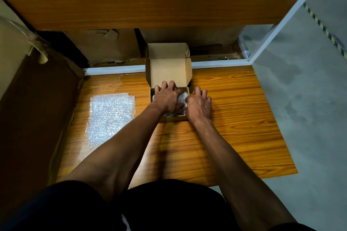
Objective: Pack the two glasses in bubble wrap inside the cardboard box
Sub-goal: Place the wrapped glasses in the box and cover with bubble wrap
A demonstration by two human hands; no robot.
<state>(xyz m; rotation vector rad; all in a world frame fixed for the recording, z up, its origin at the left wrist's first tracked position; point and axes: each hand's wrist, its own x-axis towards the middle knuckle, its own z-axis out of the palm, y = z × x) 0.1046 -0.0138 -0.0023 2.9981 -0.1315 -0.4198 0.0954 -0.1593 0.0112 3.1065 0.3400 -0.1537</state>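
Just bubble wrap (181, 99) under fingers (171, 85)

Both hands are down in the open cardboard box (169, 73), left hand (166, 97) pressing the bubble-wrapped bundle (182, 98). Right hand (199, 106) sits at the box's right edge. Spare bubble wrap (110, 118) lies on the surface (234, 118), left of the box.

Bare forearms and hands (no sleeves in view), dark shorts (169, 210) over the lap

glasses hidden under bubble wrap (182, 99) and hands, box (169, 73) interior mostly covered
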